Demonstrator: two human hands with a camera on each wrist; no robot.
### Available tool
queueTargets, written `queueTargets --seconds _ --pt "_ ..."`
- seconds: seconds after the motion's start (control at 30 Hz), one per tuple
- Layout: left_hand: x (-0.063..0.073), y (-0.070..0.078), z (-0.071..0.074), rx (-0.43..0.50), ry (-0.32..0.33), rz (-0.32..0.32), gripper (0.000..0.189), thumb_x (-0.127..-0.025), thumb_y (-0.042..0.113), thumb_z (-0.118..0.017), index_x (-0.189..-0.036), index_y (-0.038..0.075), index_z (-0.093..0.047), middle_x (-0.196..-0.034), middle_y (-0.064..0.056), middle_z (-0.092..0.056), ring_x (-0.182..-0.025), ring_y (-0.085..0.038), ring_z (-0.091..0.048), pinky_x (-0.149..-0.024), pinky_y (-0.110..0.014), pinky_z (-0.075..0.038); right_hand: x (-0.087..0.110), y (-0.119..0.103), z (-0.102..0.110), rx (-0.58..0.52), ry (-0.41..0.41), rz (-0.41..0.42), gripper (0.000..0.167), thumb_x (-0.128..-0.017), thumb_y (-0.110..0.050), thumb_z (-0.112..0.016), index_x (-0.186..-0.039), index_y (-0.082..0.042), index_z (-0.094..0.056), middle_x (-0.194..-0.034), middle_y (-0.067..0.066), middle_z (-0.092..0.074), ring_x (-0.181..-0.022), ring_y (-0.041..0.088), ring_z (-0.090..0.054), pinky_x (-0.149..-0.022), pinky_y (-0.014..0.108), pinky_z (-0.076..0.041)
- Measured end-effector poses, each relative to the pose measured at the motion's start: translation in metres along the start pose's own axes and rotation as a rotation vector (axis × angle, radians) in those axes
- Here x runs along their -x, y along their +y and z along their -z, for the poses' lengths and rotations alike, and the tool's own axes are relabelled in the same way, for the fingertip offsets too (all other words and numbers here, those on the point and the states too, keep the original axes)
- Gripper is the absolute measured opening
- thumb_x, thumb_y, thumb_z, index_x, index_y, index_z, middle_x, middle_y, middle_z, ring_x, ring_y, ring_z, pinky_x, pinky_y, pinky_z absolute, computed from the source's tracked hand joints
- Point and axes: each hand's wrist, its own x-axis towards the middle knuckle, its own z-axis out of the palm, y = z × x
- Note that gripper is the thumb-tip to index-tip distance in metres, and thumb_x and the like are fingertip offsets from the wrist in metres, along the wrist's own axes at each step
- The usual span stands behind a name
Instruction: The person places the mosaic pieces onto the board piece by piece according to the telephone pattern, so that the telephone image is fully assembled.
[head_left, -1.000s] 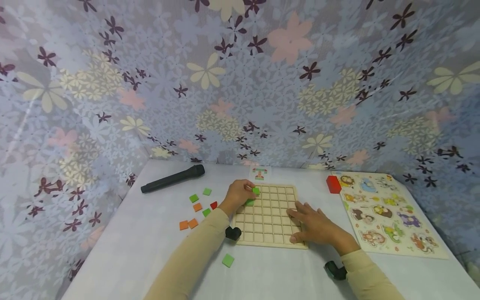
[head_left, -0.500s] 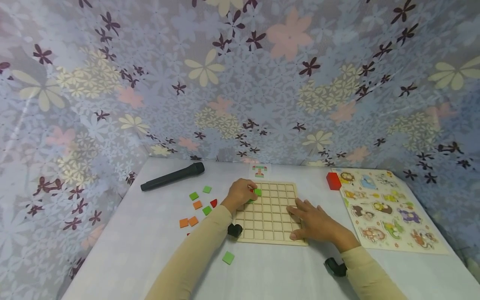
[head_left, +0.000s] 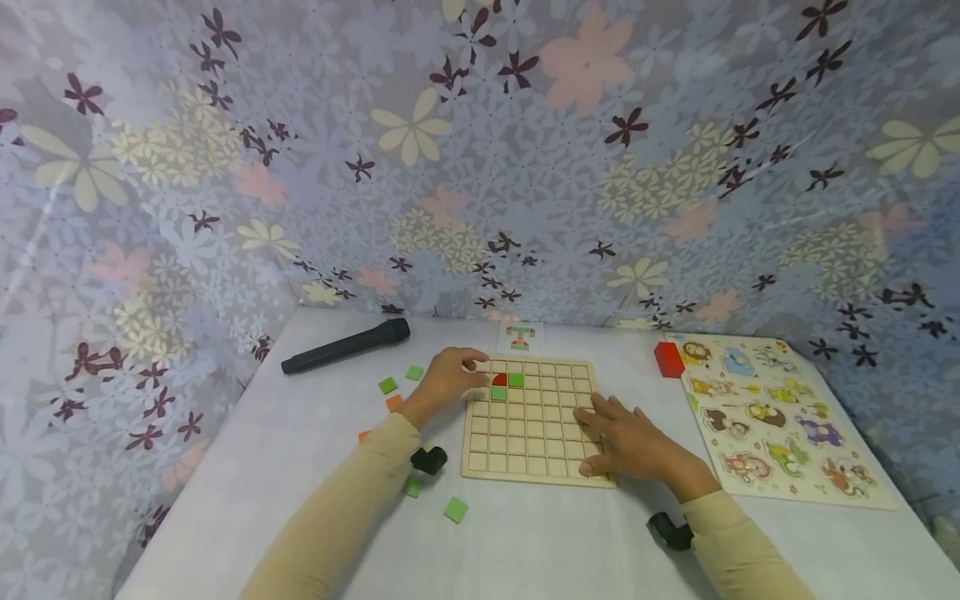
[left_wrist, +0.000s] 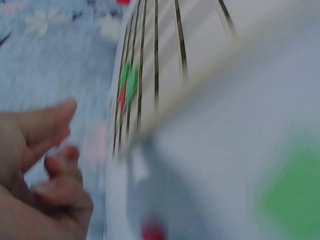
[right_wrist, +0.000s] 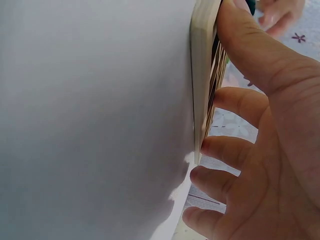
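So the left hand (head_left: 450, 379) is right beside the far-left corner of the wooden grid board (head_left: 538, 433), fingers loosely curled, nothing in them. The right hand (head_left: 633, 442) rests on the opposite edge, fingers spread and thumb out, not gripping anything. Board's between the two hands, with three tiles in it just right of the left one: one red tile (head_left: 500, 380), two green tiles (head_left: 516, 380). Around the left arm on the desk (head_left: 540, 542) I count four loose green squares (head_left: 455, 509) and two orange squares (head_left: 394, 403).
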Motion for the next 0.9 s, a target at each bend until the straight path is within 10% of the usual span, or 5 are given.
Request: queueTargets --seconds 0.33,0.9 --pt "0.037 -0.07 0.107 0.085 0.023 0.047 0.054 -0.093 0.006 -0.071 -0.144 0.001 -0.055 -0.133 -0.023 -0.06 -0.115 -0.034 -0.057 -0.088 -0.04 -0.05 -0.001 -0.002 0.002 0.005 -0.008 0.001 0.094 -0.083 -0.062 -0.073 -0.155 -0.01 -0.043 -0.163 0.03 -0.024 -0.147 0.056 -0.023 -0.108 0.078 -0.019" --pt "0.037 -0.098 0.111 -0.183 -0.006 0.066 0.038 -0.085 0.001 -0.078 -0.123 0.006 -0.073 -0.103 -0.009 -0.063 -0.097 -0.024 -0.055 -0.089 -0.039 -0.046 0.001 -0.002 0.001 -0.004 -0.012 -0.008 0.094 -0.083 -0.061 -0.074 -0.155 -0.01 -0.043 -0.163 0.029 -0.024 -0.146 0.058 -0.022 -0.104 0.082 -0.018"
